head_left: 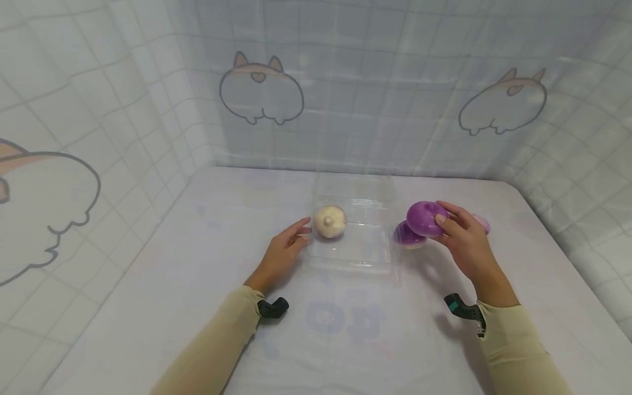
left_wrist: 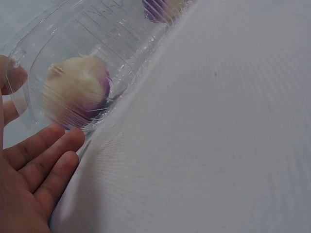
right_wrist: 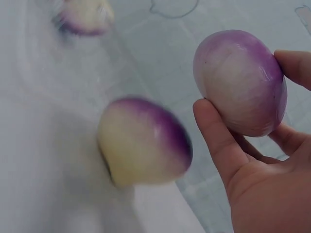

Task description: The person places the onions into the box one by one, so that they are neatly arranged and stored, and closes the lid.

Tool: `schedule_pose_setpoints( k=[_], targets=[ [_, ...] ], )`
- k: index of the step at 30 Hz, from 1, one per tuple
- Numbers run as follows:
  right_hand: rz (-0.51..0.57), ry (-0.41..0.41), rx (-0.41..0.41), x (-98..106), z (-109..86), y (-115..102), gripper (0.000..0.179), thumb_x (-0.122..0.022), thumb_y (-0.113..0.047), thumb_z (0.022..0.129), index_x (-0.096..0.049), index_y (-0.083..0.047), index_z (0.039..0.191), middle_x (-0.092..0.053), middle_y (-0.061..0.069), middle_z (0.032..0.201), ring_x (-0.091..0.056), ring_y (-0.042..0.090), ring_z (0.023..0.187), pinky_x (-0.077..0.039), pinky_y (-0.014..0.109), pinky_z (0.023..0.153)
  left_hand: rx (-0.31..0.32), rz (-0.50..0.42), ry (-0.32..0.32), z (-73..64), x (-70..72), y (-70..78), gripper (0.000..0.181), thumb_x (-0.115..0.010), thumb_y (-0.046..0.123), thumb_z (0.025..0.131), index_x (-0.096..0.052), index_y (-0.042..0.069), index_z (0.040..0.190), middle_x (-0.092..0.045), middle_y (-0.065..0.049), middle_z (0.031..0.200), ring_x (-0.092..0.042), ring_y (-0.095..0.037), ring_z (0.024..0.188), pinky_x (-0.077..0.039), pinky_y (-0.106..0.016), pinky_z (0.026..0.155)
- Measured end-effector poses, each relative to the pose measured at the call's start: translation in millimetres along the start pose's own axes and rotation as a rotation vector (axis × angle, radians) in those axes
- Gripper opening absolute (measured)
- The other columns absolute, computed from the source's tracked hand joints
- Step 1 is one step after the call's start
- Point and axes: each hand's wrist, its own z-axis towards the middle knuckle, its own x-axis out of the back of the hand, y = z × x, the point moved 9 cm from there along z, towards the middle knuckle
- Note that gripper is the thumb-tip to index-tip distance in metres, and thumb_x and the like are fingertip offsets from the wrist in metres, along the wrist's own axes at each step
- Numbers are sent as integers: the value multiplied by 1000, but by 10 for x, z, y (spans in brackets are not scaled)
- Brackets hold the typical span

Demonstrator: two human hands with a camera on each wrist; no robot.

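My right hand (head_left: 464, 236) holds a glossy purple turnip (head_left: 425, 218) between thumb and fingers, raised above the table; its paler side shows in the right wrist view. A second turnip (right_wrist: 143, 143), cream with a purple top, sits lower beside it, next to the clear plastic container (head_left: 365, 260). Inside that container, at its left end, lies a cream turnip (head_left: 330, 221) with a nub facing up. My left hand (head_left: 281, 255) is at the container's left side, its fingers (left_wrist: 53, 160) extended, fingertips right at the plastic wall.
A pinkish-purple thing (head_left: 481, 223) lies on the right, partly hidden behind my right hand. The container's clear lid (head_left: 353, 186) stands open toward the back. White cloth (head_left: 222, 208) covers the table, with grid-patterned curtains (head_left: 365, 109) around its back and sides.
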Motion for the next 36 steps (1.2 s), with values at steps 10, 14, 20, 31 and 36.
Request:
schedule_pose_setpoints(
  k=[10, 14, 20, 31, 36],
  targets=[
    [178, -22, -128, -164, 73, 33, 29, -53, -14, 104, -50, -11, 132, -36, 7, 141, -60, 16, 116, -52, 28, 94, -15, 10, 4, 7, 6, -19, 45, -57, 27, 103, -50, 31, 147, -63, -2, 131, -59, -15, 118, -46, -43, 101],
    [210, -50, -127, -217, 105, 16, 27, -53, -11, 103, -54, -11, 130, -36, 9, 142, -62, 18, 116, -52, 31, 94, -20, 17, 2, 9, 5, -10, 46, -57, 28, 103, -49, 29, 148, -63, -1, 130, -59, -16, 118, -46, -45, 102],
    [122, -109, -147, -330, 140, 48, 37, -52, -11, 104, -46, -8, 140, -33, 13, 145, -55, 21, 122, -51, 29, 96, 9, 17, 3, 4, 5, -31, 45, -57, 32, 103, -50, 33, 147, -63, 2, 131, -57, -14, 121, -45, -43, 104],
    [30, -151, -232, -604, 228, 165, 55, -53, -11, 103, -30, -10, 153, -21, 20, 154, -40, 34, 133, -52, 32, 95, 3, 25, -2, 3, 5, -34, 45, -57, 28, 103, -50, 30, 148, -63, 2, 130, -59, -15, 116, -47, -44, 98],
    [9, -153, -257, -671, 262, 188, 54, -54, -10, 101, -34, -9, 152, -24, 19, 154, -45, 33, 128, -52, 34, 93, 9, 24, -5, 9, 4, -27, 44, -56, 32, 103, -50, 33, 147, -63, 3, 130, -59, -14, 117, -47, -44, 99]
  ],
)
